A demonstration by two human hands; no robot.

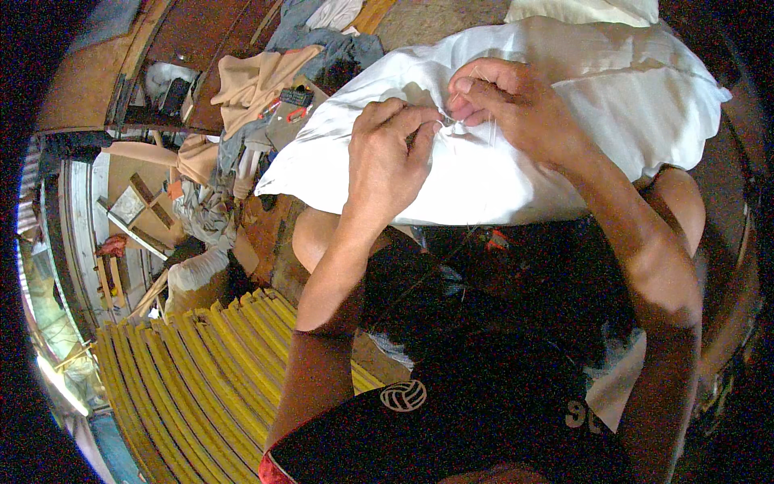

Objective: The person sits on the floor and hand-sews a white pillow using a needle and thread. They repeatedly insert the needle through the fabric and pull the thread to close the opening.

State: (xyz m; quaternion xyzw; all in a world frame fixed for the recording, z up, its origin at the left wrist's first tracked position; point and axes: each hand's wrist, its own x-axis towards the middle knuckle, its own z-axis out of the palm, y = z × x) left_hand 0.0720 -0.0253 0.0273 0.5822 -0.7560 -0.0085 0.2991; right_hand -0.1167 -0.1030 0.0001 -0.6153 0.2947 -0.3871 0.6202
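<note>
Across my knees lies a plump white pillow (500, 189) with creased cloth. My left hand (391, 153) rests on it, thumb and forefinger pinched on the pillow's cloth near its middle. My right hand (524, 105) hovers just beside and slightly beyond, fingers curled together around a fine pale thread (490, 129). Strands of that thread loop over the right fingers and hang toward the cloth. The two hands' fingertips almost meet. Whether a needle sits between the fingers is too small to tell.
A yellow slatted bench (201, 379) stands at my left. Beyond it are heaped clothes, a peach cloth (262, 85), a black remote control (297, 96) and a red-handled tool (297, 114). A wooden cabinet (193, 36) is at far left; another pale cushion (584, 10) lies past the pillow.
</note>
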